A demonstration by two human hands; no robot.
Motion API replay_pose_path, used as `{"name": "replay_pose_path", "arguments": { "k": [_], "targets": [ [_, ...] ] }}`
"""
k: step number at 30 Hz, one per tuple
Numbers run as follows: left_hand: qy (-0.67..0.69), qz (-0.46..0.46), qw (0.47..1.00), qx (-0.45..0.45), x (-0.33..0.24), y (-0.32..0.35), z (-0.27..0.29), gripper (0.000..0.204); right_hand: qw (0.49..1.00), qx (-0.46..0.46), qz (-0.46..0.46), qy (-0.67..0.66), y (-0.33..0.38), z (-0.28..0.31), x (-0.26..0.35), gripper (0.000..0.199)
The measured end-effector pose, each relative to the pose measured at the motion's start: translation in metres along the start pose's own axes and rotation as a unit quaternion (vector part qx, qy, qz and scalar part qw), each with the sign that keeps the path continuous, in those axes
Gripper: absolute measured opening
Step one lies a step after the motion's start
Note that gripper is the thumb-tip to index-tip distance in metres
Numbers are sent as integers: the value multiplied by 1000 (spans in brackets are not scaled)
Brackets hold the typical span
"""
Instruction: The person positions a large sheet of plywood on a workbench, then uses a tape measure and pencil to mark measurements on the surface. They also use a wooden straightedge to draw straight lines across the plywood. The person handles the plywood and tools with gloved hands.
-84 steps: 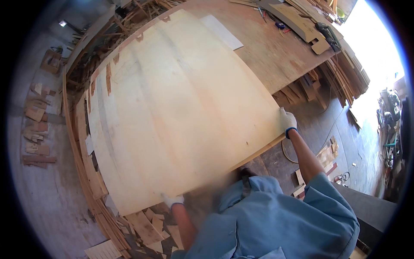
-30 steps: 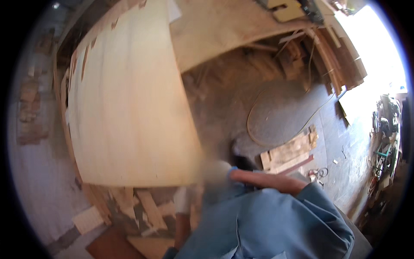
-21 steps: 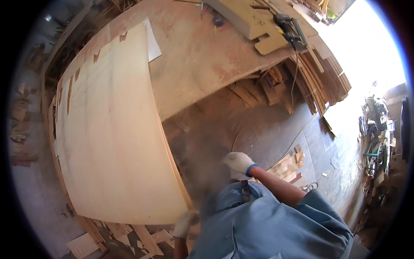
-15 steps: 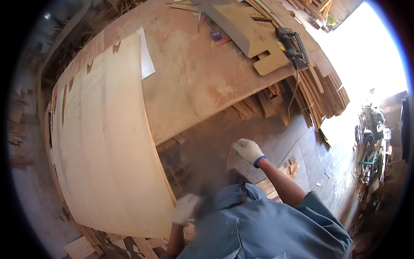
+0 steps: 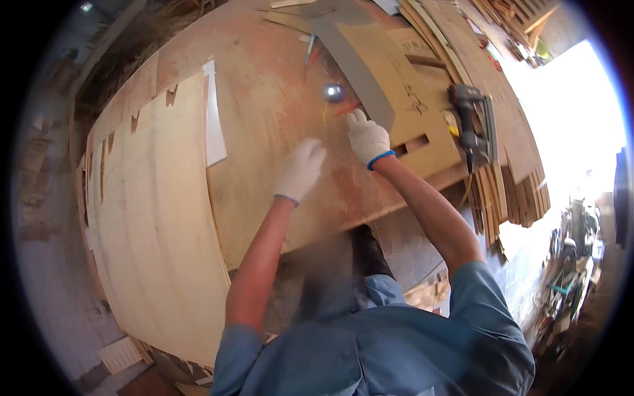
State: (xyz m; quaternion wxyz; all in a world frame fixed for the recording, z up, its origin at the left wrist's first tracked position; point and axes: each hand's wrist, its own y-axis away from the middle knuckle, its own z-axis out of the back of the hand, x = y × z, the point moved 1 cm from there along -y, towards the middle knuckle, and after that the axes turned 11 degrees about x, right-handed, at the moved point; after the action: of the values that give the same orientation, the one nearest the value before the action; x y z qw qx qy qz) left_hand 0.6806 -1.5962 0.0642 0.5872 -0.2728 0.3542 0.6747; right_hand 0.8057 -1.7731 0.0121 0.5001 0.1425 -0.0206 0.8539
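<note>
Left hand (image 5: 300, 170) and right hand (image 5: 368, 138) have moved over the table (image 5: 264, 211), grips unclear, the latter beside a board (image 5: 399, 86) bearing handwriting.

Bench (image 5: 264, 191): brown, reddish worn patches | left: pale wood panel (image 5: 152, 224), overhanging front edge | along panel's right edge: white sheet (image 5: 212, 129) | middle: small blue item (image 5: 328, 93), slim red item (image 5: 342, 110) just beside | right: brown cut-out board (image 5: 409, 99), dark markings, slotted
</note>
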Motion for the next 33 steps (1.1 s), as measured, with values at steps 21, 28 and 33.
{"name": "replay_pose_path", "arguments": {
  "k": [21,28,33],
  "targets": [
    [-240,76,967,-33,-20,-192,-30,25,983,-17,184,15,-170,80,-22,13],
    [-125,76,980,-135,-12,-69,-16,20,944,-18,237,231,-283,46,25,15],
    [437,248,831,-240,10,40,-19,27,905,-4,314,288,-293,25,28,17]
  ]
}}
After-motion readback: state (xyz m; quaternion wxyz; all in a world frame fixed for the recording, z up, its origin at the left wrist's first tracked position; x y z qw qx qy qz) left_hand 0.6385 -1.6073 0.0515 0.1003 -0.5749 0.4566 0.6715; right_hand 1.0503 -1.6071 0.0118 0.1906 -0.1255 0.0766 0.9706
